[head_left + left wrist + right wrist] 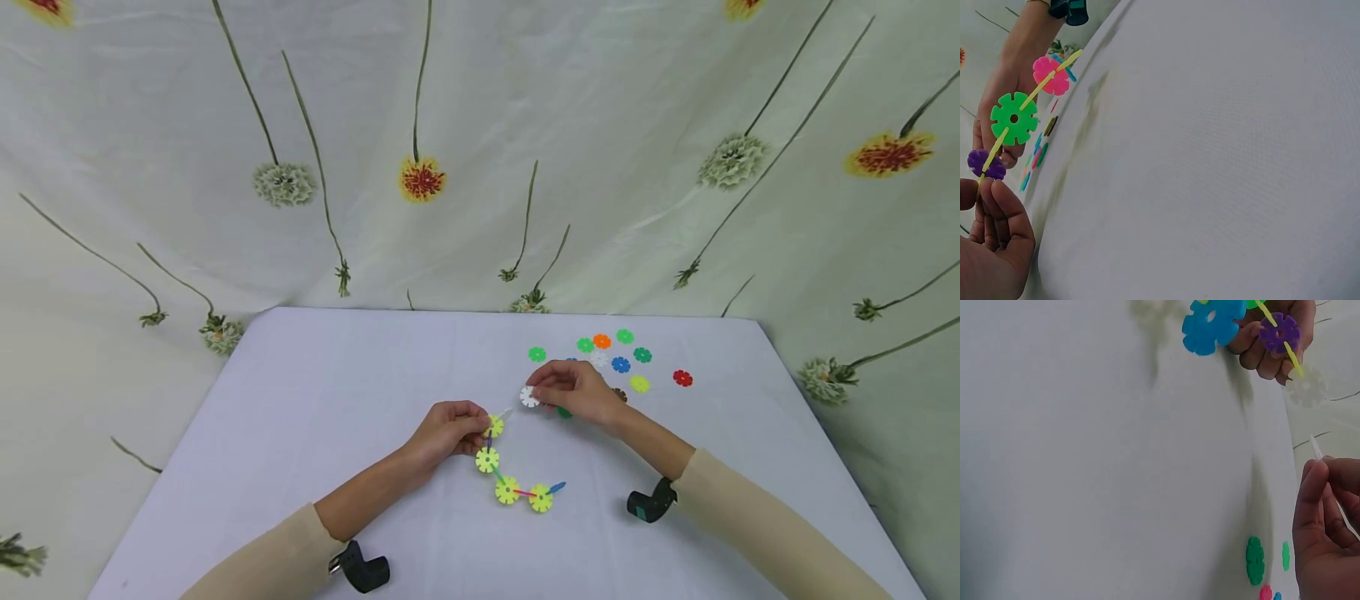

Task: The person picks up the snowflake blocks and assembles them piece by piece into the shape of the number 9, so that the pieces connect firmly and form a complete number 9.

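My left hand (448, 433) pinches one end of a curved chain of slotted snowflake discs. In it, yellow discs (507, 490) alternate with purple, green, pink and blue ones set crosswise. At the held end, a whitish translucent disc (1307, 387) sticks out past the fingers. To the right, my right hand (581, 392) pinches a loose white disc (529, 397) between thumb and fingers. This disc faces the head camera, apart from the chain's end; in the right wrist view only its thin edge shows. The left wrist view shows the chain's green disc (1014, 119) and pink disc (1051, 75).
Loose discs lie on the white-covered table beyond and around my right hand, among them an orange disc (602, 342), a red disc (682, 378) and several green ones. A green disc (564, 412) lies just under that hand. A flower-print cloth (465, 250) hangs behind the table.
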`<state>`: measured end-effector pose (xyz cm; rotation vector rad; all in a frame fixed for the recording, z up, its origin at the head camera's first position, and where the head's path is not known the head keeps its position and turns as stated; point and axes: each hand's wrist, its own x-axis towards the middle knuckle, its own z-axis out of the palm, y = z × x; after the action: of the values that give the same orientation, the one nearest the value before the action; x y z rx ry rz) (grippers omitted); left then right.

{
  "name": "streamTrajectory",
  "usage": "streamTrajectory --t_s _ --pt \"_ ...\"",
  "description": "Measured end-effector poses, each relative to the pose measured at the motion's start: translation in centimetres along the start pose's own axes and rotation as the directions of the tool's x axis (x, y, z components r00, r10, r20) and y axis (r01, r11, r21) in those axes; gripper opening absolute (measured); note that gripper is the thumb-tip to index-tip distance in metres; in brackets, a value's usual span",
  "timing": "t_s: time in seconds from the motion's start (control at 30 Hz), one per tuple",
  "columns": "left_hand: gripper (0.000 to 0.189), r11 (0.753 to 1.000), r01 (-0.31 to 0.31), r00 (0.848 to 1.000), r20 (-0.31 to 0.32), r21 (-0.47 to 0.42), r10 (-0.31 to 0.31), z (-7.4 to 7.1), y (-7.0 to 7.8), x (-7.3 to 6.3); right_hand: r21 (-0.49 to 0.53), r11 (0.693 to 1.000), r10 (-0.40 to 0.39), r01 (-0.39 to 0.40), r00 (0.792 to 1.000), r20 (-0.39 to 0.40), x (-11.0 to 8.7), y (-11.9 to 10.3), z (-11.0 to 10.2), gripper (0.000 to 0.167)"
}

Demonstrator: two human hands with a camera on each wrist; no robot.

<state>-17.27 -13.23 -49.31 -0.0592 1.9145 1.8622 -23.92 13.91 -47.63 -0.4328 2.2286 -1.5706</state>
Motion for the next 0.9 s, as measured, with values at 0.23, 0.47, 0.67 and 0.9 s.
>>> streamTrajectory --t_s 0.23,0.47,0.67,0.9 --pt "0.016 1.000 -0.005 1.000 -0.004 -0.003 0.005 0.1 -0.1 0.0 0.063 0.997 -0.040 0.036 0.997 0.063 -0.4 -0.3 0.7 0.022" --pt "0.017 1.000 -0.019 1.000 0.003 0.010 0.019 0.1 -0.2 -0.1 0.054 0.997 -0.057 0.053 0.994 0.088 -0.6 -0.5 1.4 0.022" --pt "0.018 0.999 -0.038 0.999 0.005 0.033 0.038 0.2 -0.1 -0.2 0.027 0.998 -0.058 0.056 0.996 0.067 -0.8 -0.6 1.8 0.021" --pt "0.017 0.993 -0.051 0.998 -0.016 0.107 0.053 0.4 0.0 -0.5 -0.003 0.998 -0.056 0.056 0.997 0.054 -0.7 -0.9 2.3 0.018"
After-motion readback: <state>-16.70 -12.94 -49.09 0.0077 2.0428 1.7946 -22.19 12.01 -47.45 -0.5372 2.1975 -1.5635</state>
